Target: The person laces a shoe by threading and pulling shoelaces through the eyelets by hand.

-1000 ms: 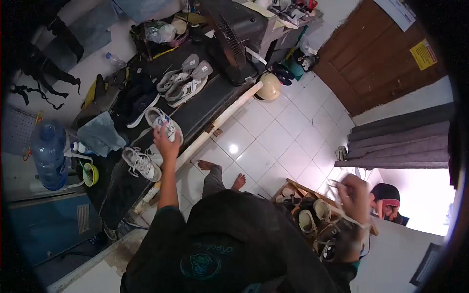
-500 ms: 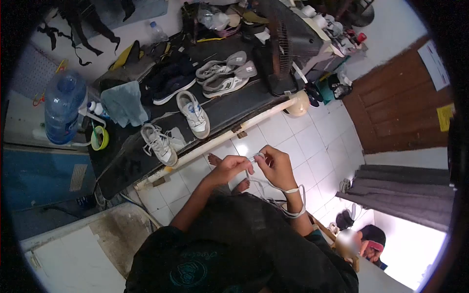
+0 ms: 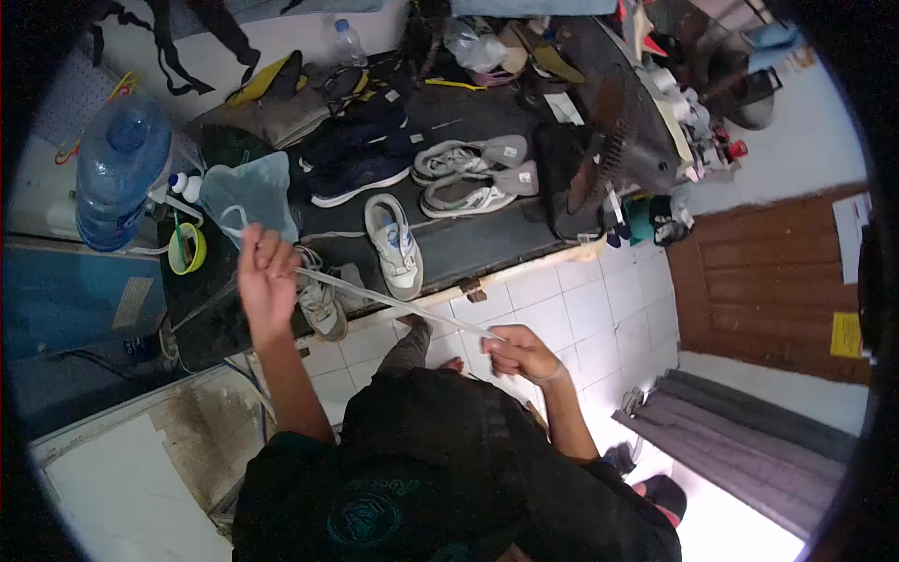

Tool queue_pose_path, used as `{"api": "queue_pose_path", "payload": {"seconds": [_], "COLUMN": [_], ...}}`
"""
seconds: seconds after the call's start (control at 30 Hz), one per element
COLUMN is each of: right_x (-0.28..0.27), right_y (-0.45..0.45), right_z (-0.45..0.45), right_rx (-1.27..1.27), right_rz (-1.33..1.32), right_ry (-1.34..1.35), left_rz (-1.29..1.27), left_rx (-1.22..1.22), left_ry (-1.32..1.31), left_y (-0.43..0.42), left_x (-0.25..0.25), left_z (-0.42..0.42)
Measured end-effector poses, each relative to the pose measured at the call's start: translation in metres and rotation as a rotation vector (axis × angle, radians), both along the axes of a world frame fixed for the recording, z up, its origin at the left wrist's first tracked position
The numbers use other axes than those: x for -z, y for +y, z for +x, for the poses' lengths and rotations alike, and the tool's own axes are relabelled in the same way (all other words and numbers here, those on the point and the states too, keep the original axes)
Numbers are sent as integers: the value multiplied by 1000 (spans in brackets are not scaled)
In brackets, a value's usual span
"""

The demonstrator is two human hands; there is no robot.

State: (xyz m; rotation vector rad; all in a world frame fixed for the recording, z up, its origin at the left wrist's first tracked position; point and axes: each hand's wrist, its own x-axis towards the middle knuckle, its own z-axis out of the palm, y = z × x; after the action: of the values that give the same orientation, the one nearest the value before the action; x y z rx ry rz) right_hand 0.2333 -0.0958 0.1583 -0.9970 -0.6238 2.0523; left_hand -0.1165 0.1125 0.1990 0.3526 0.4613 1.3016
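Observation:
A white shoelace [image 3: 393, 302] is pulled taut in a slanting line between my hands. My left hand [image 3: 269, 281] is closed on one part of it, raised in front of the bench's near edge, and a short loose end curls above the fingers. Lower and to the right, my right hand [image 3: 522, 354] grips the other part in a fist. Just beyond my left hand stands a laced white sneaker [image 3: 321, 307], partly hidden by the hand. Beside it is another white sneaker [image 3: 393, 248], toe toward me.
On the black bench [image 3: 351, 245] are a grey pair of shoes [image 3: 473, 192], dark shoes [image 3: 351, 173], a blue-grey cloth [image 3: 253, 192], a yellow-green cup [image 3: 189, 248] and a fan [image 3: 609, 150]. A large water bottle [image 3: 122, 173] stands left. Another person [image 3: 663, 496] is at lower right.
My hands were close together, fingering the lace, with a loop of it around my right wrist. Now they are wide apart, the left up and leftward, with the lace stretched between them.

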Motion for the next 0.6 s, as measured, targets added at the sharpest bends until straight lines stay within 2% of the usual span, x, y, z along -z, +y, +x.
{"api": "queue_pose_path", "payload": {"seconds": [0.07,0.17,0.2,0.27,0.3,0.33,0.37,0.4,0.43,0.5,0.57,0.6], "right_x": [6,6,8,15,32,40,47,55,60,17,4,8], "right_y": [5,25,35,60,72,86,103,121,140,172,190,195], "right_z": [25,44,41,31,23,5,-15,-28,-40,-69,-85,-91], "right_rx": [3,-32,-33,-34,23,152,280,372,463,534,409,349], "right_rz": [-48,-93,-58,14,28,104,188,237,288,95,121,132], "right_ry": [-109,-218,-285,-419,-500,-591,-676,-653,-626,-53,94,126], "left_rz": [107,48,104,-11,123,196,921,585,784,879,823,792], "left_rx": [-42,-138,-109,-185,-94,-4,-214,22,111,31,-54,-176], "left_ry": [112,525,499,828,909,1045,1478,1006,1244,1291,1430,1480], "left_y": [14,18,19,9,6,-2,-1,-11,-13,-19,-11,-4], "left_x": [7,13,34,21,46,32,61,44,16,10,8,13], "left_z": [-25,-24,-25,23,35,65,81,111,123,142,138,131]}}
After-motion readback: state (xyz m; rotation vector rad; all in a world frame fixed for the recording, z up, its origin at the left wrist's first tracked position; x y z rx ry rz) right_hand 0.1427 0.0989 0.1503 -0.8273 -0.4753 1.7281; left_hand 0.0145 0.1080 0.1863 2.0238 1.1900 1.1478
